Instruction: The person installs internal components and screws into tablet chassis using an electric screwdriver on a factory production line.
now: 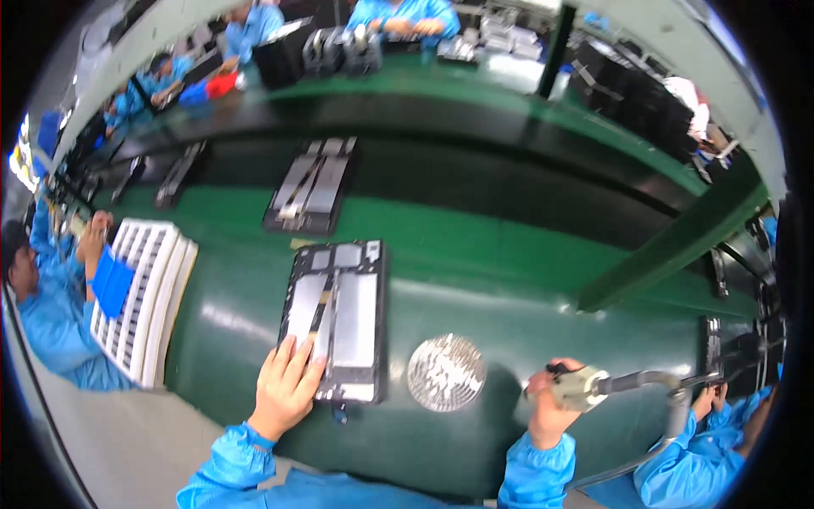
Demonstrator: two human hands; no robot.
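An opened tablet [354, 327] with grey battery panels and a dark frame lies on the green bench in front of me. My left hand [287, 386] rests on its lower left part, fingers stretched out over a dark flat cable [320, 316]. To the right of the tablet sits a round metal dish [447, 371] full of small shiny pieces, too small to make out. Beyond the dish, my right hand [553, 407] is closed around a pale power screwdriver [581, 388], blurred by motion. Its tip cannot be made out.
A second opened tablet [314, 188] lies farther back on the dark strip. White slotted trays [148, 297] with a blue piece stand at left, near a co-worker. A green post [678, 237] slants across the right. The screwdriver's hose [677, 416] runs rightward, near another person's hands.
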